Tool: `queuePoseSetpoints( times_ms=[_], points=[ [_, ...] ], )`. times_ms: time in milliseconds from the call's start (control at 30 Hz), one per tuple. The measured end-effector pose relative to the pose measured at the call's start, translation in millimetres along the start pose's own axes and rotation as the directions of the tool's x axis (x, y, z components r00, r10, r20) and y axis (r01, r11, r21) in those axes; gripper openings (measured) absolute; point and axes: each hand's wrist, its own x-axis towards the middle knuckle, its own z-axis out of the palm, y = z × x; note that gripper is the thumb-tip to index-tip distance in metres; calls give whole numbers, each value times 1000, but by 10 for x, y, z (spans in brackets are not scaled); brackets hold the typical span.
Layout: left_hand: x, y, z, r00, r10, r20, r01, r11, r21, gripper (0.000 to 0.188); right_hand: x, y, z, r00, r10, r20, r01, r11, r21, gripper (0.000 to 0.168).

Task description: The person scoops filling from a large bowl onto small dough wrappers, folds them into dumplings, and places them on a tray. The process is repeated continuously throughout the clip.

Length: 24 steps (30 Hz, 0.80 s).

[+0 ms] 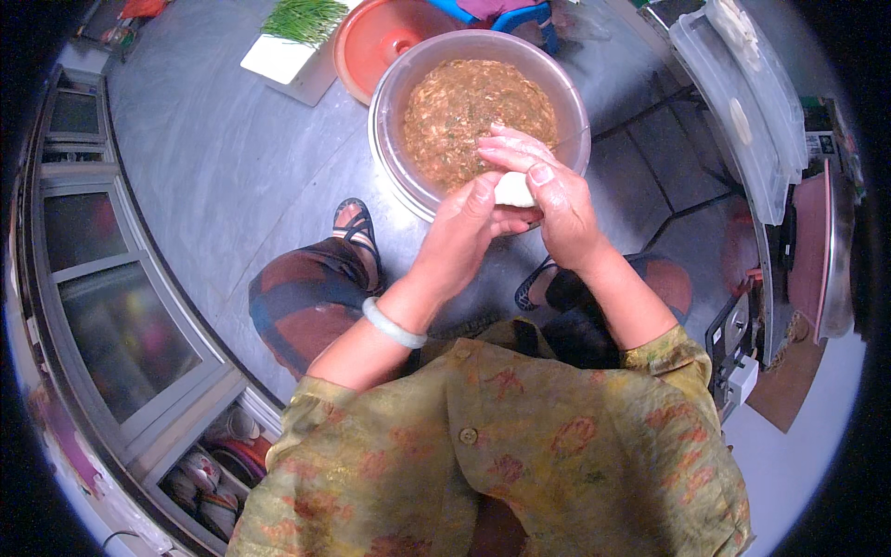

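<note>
Between my two hands is a small piece of white dough (514, 191), bent over in a rounded shape; whether it encloses anything is hidden. My left hand (461, 226) holds it from the left with the thumb on top and fingers beneath. From the right, my right hand (565, 202) presses its thumb on the dough's edge, with floury fingers stretched forward. Both hands are over the near rim of a clear plastic basin (392, 129). Inside the basin lies a brown minced filling (480, 97) flecked with green.
Behind the basin is an orange-red plastic basin or lid (362, 49). Green chives or similar stalks (303, 19) lie on a white box (278, 63) at the back left. Clear plastic trays (738, 118) sit at right; glass-fronted cabinets (132, 327) line the left.
</note>
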Motion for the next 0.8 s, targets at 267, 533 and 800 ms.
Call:
queuePoseSetpoints(
  times_ms=[267, 533, 800],
  points=[
    [144, -257, 164, 986, 132, -102, -131, 991, 14, 71, -43, 17, 36, 999, 23, -27, -27, 987, -157, 48],
    [75, -75, 200, 941, 230, -248, -94, 882, 462, 52, -25, 43, 24, 997, 58, -47, -69, 958, -279, 42],
    [34, -23, 205, 914, 278, -294, -74, 829, 554, 38, -77, -31, 94, 987, 162, -16, -163, 977, -139, 31]
  ],
)
